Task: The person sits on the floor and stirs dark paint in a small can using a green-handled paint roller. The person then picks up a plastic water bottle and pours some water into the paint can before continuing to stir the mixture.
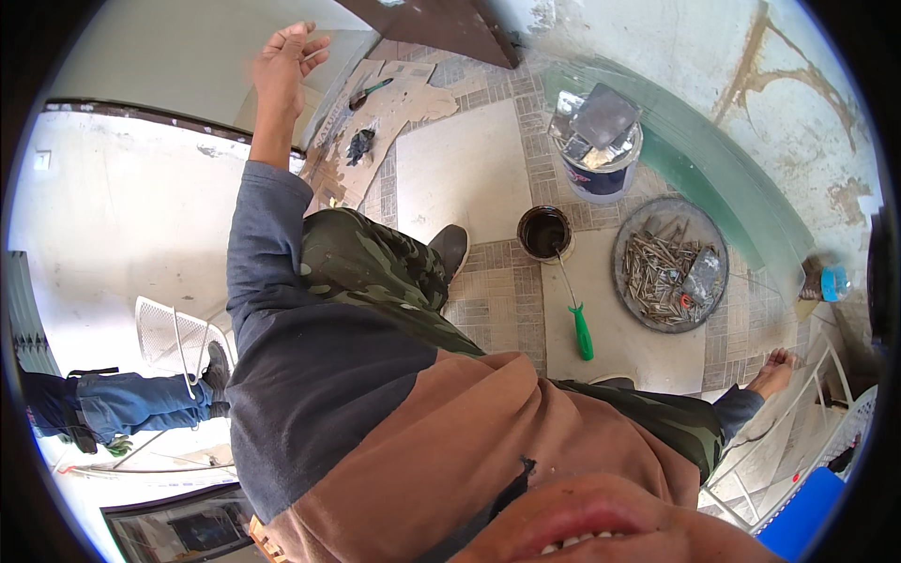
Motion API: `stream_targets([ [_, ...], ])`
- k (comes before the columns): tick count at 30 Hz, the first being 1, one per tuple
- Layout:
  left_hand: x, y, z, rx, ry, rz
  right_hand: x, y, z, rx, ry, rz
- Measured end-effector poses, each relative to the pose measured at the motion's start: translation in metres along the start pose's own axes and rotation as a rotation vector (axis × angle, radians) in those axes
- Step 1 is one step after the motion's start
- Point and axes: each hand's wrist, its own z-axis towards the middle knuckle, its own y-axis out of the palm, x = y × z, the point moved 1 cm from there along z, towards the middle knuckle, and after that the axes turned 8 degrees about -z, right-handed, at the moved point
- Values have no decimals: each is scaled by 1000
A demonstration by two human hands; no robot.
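My left hand (287,58) is raised at the upper left, beside the pale wall. Its fingers are apart and loosely bent, with nothing visible in them. Far off at the right, my right hand (773,373) hangs low near a white metal frame (751,469), fingers loosely stretched and seemingly holding nothing. Between them on the floor stands a tin (528,246) of dark brown liquid. A small tool with a green handle (583,333) leans out of it on a thin metal rod; its head is sunk in the tin.
A round tray (621,300) holds many nails. Behind it stand a loaded bucket (601,183) and leaning glass sheets (713,178). Cardboard (413,89) bears a brush (371,93) and black crumpled plastic (359,145). Another person's jeans-clad legs (141,403) and a white mesh chair (174,333) are left.
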Motion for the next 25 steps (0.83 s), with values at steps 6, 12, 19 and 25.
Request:
stream_targets([
  [6,-160,-175,27,247,-374,-85,-112,62,-80,-17,-153,-133],
  [12,-372,-268,8,65,-597,530,-245,120,-207,-197,-440,-369],
  [19,-520,-276,-6,-174,-441,1020,-300,166,-387,-197,-666,-709],
  [25,-574,-314,15,-212,-690,1045,-297,252,-510,-214,-884,-926],
])
